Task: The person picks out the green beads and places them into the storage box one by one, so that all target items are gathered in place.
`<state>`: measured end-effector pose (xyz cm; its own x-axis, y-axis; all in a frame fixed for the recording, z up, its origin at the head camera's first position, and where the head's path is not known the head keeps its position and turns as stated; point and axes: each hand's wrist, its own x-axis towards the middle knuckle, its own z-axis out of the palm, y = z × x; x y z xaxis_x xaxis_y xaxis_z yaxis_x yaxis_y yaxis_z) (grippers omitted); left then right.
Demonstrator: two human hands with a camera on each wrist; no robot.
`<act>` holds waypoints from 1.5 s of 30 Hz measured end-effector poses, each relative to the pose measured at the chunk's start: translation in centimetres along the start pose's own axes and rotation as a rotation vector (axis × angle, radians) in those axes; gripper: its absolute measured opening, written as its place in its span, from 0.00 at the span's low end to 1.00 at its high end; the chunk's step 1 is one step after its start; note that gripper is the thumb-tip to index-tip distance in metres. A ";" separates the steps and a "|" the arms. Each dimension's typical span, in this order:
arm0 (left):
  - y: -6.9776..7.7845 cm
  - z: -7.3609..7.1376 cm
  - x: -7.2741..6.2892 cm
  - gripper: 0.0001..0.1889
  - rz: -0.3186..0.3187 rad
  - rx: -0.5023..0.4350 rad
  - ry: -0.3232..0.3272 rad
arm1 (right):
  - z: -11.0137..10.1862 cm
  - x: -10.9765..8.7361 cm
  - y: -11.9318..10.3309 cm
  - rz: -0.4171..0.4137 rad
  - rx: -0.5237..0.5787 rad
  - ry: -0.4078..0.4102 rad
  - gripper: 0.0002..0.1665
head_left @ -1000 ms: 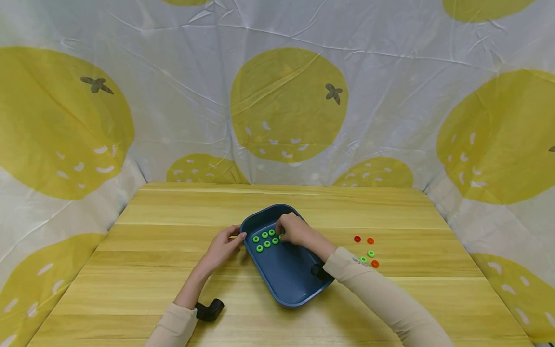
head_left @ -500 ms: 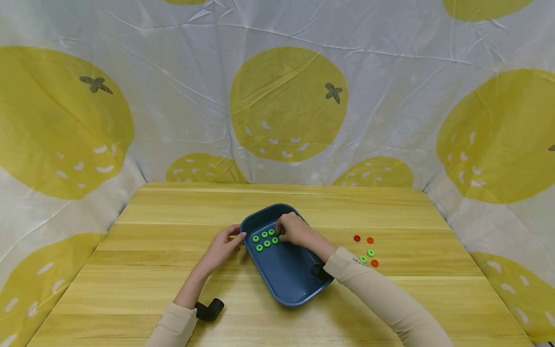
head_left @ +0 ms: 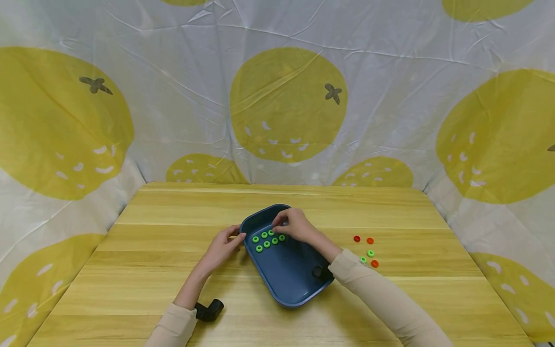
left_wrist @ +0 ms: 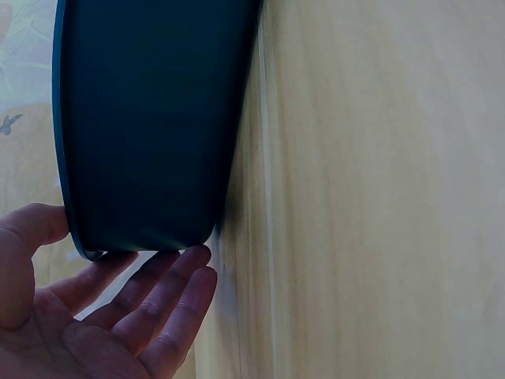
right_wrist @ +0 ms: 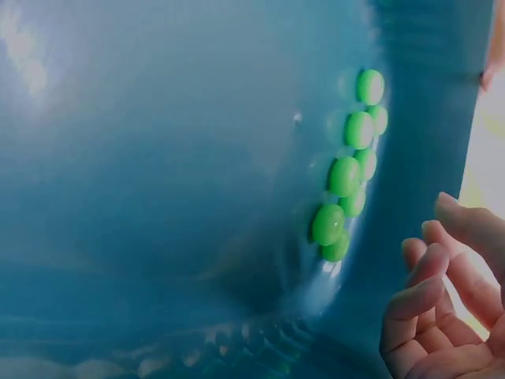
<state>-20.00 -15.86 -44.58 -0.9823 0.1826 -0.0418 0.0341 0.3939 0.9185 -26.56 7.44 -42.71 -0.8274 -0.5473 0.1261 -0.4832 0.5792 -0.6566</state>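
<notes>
A dark blue tray (head_left: 288, 274) sits at an angle on the table. Inside, near its far end, small green rings (right_wrist: 345, 176) lie in two short rows. My left hand (head_left: 223, 248) holds the tray's left far corner, the thumb at the rim and the other fingers against the outer wall, as the left wrist view shows. Over the far right part of the tray hovers my right hand (head_left: 299, 226), fingers loosely bent, thumb and forefinger apart with nothing visible between them. It partly covers the far rim in the head view.
On the table (head_left: 412, 303) right of the tray lie a dark red ring (head_left: 357, 238), two orange-red ones and two green ones, close to the right sleeve (head_left: 381, 299). A fruit-patterned cloth (head_left: 373, 120) hangs behind the table.
My right hand has let go of a green ring at the right end of the near row and risen slightly, uncovering that ring. The left hand and tray stay put.
</notes>
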 end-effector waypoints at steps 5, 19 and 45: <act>0.0 0.0 -0.1 0.23 0.002 0.000 0.001 | -0.4 -0.1 0.0 0.017 0.063 0.035 0.08; -0.3 0.2 0.1 0.21 0.012 0.002 0.018 | -1.4 -0.6 -0.1 0.176 0.360 0.012 0.15; -0.3 0.2 0.1 0.21 -0.007 0.012 0.017 | -5.5 -2.9 0.5 0.254 0.439 0.040 0.19</act>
<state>-20.12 -15.77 -44.93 -0.9855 0.1649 -0.0412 0.0297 0.4059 0.9135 -25.96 12.70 -39.31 -0.9177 -0.3934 -0.0554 -0.1064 0.3778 -0.9197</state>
